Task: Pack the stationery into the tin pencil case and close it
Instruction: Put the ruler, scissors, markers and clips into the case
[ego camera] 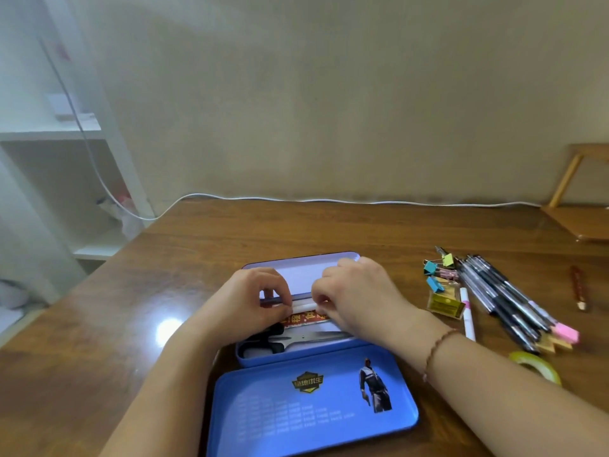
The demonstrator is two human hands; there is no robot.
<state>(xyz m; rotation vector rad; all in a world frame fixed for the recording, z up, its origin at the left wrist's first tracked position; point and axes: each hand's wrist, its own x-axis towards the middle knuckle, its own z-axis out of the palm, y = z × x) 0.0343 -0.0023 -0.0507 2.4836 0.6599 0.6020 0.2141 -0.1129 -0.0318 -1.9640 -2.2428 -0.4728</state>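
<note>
- Behind the brown wooden desk (329, 225) there is a plain beige wall, and a white cable (329, 200) runs along the far edge of the desk.
- On the desk, near the person, lies the blue tin pencil case (263, 357), open. Its lid (313, 407) is flat on the near side.
- Scissors (296, 339) and a red-patterned item (304, 316) already lie inside the case.
- The left hand (253, 298) and the right hand (356, 291) both pinch a white stick-like item (304, 306) with curled fingers and seem to settle it in the case.
- Packing is only partly done. Pens (501, 291), binder clips (438, 272), a small yellow box (445, 305) and a tape roll (534, 366) wait at the right, outside the case.
- The next move probably calls for letting go, then reaching right for the pens.
</note>
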